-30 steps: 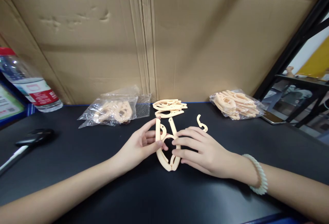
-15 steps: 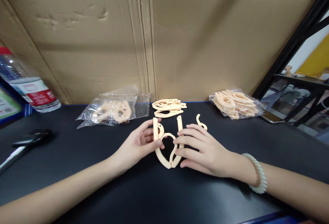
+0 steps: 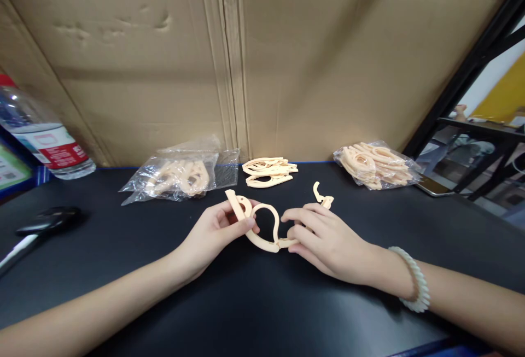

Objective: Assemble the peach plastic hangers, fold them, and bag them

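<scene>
A beige folding clothes hanger [image 3: 264, 244] is held between my two hands, its two arms spread apart from a joint at the bottom middle. My left hand [image 3: 223, 226] pinches the left arm between thumb and fingers, and that arm's end sticks up above the grip. Curled around the right arm is my right hand [image 3: 324, 239], which hides most of it. Just beyond the right fingers shows a small beige hook [image 3: 317, 190]; whether it touches the hanger's arm end beside it, I cannot tell.
Several folded beige hangers [image 3: 268, 172] lie stacked at the back. Clear bags of beige parts sit left [image 3: 180, 176] and right [image 3: 375, 164], the right one beside a phone [image 3: 435, 186]. A water bottle [image 3: 61, 146] and black mouse [image 3: 49, 220] are at left. Cardboard [image 3: 361, 62] stands behind.
The hanger's arms have swung outward from a narrow V to a wide spread. My left hand has tilted its arm leftward, and my right hand has lowered and turned the other arm to the right.
</scene>
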`<control>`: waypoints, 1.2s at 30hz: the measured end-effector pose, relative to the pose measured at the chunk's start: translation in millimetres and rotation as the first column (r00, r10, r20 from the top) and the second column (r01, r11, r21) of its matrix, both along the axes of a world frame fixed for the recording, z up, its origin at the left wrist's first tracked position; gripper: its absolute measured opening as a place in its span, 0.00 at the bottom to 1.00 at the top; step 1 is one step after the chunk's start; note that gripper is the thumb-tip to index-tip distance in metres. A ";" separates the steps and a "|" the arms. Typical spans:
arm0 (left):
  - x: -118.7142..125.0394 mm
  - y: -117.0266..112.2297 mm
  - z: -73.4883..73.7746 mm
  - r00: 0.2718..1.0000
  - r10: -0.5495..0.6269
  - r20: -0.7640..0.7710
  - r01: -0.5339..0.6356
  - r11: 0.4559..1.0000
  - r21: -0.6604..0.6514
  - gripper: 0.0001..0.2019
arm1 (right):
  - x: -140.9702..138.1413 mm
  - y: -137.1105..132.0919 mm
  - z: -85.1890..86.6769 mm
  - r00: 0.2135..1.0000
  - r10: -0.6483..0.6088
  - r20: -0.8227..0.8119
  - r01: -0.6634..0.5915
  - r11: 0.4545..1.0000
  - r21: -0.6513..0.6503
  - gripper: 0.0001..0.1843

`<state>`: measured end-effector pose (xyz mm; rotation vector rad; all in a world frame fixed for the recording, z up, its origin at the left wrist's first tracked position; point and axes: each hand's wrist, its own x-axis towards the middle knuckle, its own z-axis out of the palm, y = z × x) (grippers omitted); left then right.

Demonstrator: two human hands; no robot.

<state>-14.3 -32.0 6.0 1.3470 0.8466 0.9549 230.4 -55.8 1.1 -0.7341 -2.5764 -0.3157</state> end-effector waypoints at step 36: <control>-0.1 -1.3 7.2 0.996 -0.066 -0.064 0.061 0.995 -0.078 0.11 | -2.3 -8.8 11.9 0.980 0.006 0.198 -0.080 0.927 0.368 0.14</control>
